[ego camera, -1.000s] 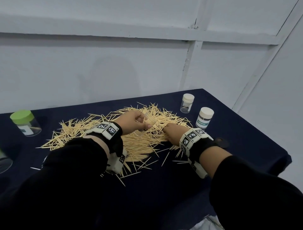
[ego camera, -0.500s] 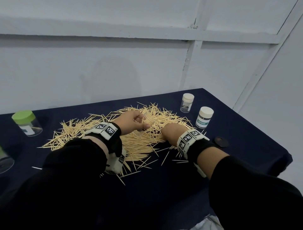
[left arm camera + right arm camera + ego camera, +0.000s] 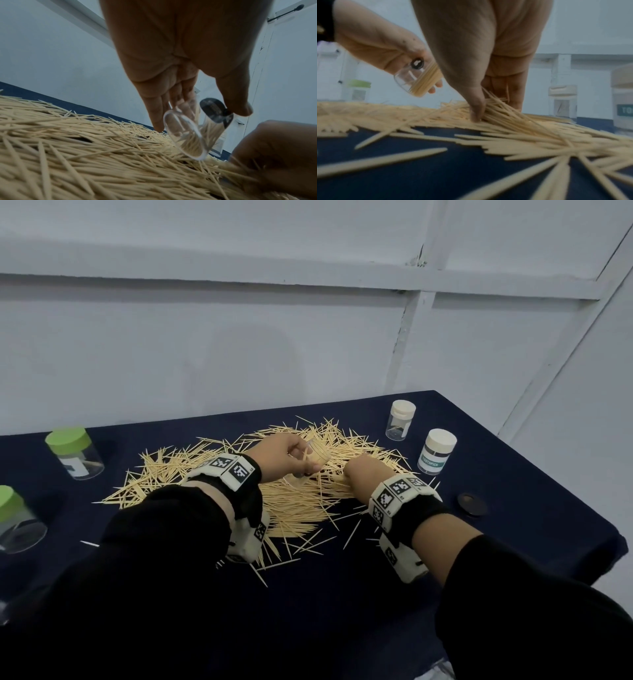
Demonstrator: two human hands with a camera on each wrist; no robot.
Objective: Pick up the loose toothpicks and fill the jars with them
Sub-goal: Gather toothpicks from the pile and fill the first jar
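**Gathering a pinch for the tilted jar**

Over the dark table (image 3: 513,508), the left hand (image 3: 284,455) grips a clear jar (image 3: 317,455); capped jars stand well aside, leaving room. Left wrist: the jar, partly filled, hangs tilted above the loose toothpicks (image 3: 77,155). Right wrist: the right hand (image 3: 488,67) pinches a bundle; they look light, stiff and slippery, best held mid-length.

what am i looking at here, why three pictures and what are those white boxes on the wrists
No machine here: a person works with bare hands, wearing cameras. The white boxes are wrist cameras; the wide picture comes from a head camera, the two close ones look along each hand. On the dark blue table lies a heap of loose toothpicks, with lidded jars around: two green-capped at left, two cream-capped at right. The left hand holds a small clear jar, tilted and partly filled. The right hand gathers a bunch of toothpicks between thumb and fingers.
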